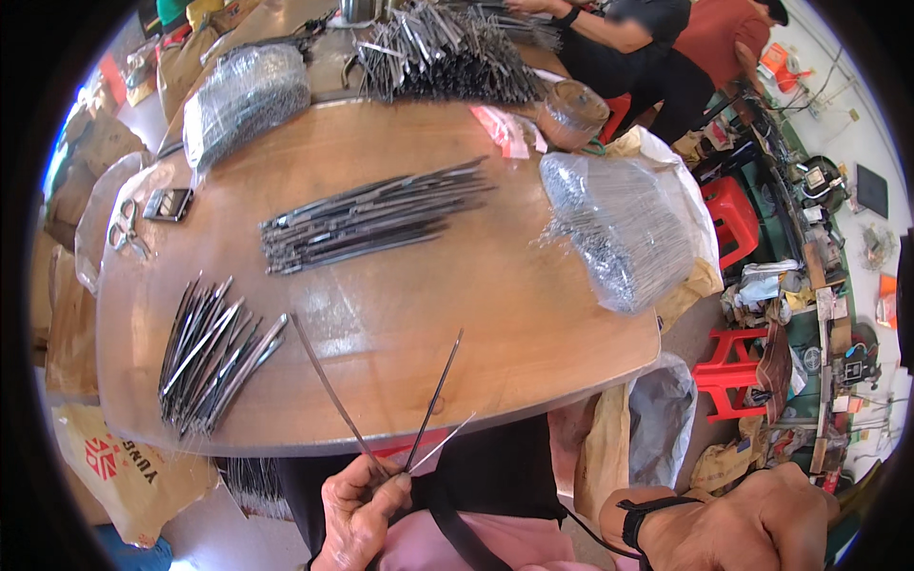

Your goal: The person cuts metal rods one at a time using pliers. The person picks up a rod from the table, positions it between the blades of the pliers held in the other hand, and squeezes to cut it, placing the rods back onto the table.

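At the bottom of the frame I see the person's left hand (367, 504) pinched nearly closed around three thin strips (433, 404), two dark, one pale, their free ends fanned over the near edge of the surface (514, 285). The right hand (747, 523), lower right, is loosely curled; I can't tell whether anything is inside. Two loose piles lie before me: one at centre (371, 219), one at left (209, 357), close beside the held strips. Beyond them are two plastic-wrapped bundles, upper left (249, 105) and right (624, 228), one big heap (443, 57) at the top, one pair of scissors (129, 234) and one small dark box (169, 205).
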### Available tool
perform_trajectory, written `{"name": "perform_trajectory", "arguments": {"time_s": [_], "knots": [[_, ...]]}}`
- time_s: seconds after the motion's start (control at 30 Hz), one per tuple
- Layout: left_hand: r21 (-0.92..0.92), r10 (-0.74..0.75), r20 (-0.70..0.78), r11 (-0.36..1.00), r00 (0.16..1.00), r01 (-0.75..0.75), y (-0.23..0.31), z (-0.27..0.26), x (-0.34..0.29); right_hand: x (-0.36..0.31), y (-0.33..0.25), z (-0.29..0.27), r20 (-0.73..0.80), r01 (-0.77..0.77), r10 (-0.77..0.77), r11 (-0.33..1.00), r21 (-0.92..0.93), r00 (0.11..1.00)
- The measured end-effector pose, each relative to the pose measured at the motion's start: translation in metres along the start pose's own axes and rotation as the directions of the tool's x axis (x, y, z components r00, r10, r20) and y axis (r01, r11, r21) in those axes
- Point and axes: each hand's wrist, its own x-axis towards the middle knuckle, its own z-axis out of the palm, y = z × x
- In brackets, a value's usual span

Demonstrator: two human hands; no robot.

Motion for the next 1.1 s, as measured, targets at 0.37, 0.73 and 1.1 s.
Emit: {"name": "perform_trajectory", "arguments": {"time_s": [0.37, 0.73, 1.1], "knots": [[-0.027, -0.035, 0.093, 0.999, 0.995, 0.037, 0.000, -0.009, 0.001, -0.058, 0.026, -0.071, -0.456, -0.435, -0.096, 0.181, -0.882, 0.885], [0.020, -0.115, 0.192, 0.993, 0.975, 0.113, 0.002, -0.011, 0.002, -0.062, 0.058, -0.092, -0.543, -0.539, 0.028, -0.092, -0.837, 0.839], [-0.010, -0.339, 0.428, 0.925, 0.838, 0.379, -0.016, -0.021, 0.017, -0.060, 0.060, -0.089, -0.485, -0.409, 0.132, -0.377, -0.831, 0.865]]}}
